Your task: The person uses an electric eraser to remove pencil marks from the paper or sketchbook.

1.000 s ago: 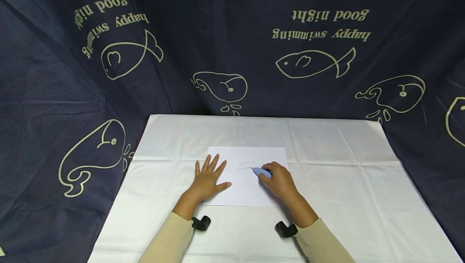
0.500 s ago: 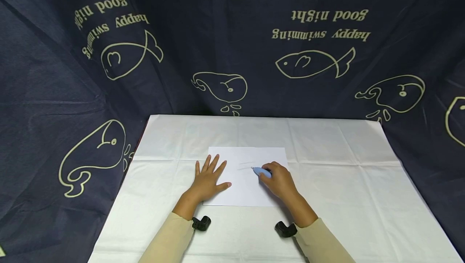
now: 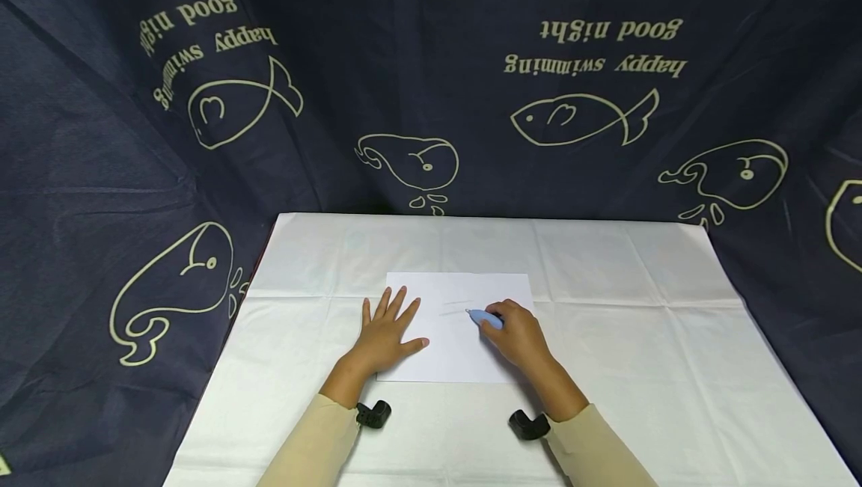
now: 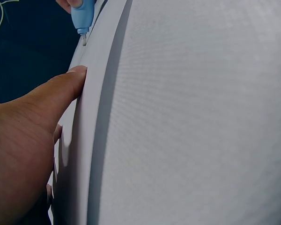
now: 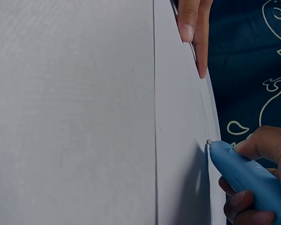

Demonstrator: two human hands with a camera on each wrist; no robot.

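Note:
A white sheet of paper [image 3: 458, 360] with two short faint grey lines lies on the cloth-covered table. My left hand [image 3: 380, 339] rests on its left part, palm down with fingers spread. On the right, my right hand [image 3: 518, 334] grips a light blue electric eraser [image 3: 486, 319], a thick rounded body with a narrow tip. The tip points left at the right end of the lower line. In the right wrist view, my thumb lies along the top of the eraser [image 5: 246, 176] and the tip is at the paper; exact contact is hard to tell.
White creased cloth [image 3: 646, 367] covers the table. Behind and to the sides hangs a dark blue curtain [image 3: 431, 60] printed with fish, whales and lettering. Black wrist cameras [image 3: 373, 414] sit at both sleeve cuffs.

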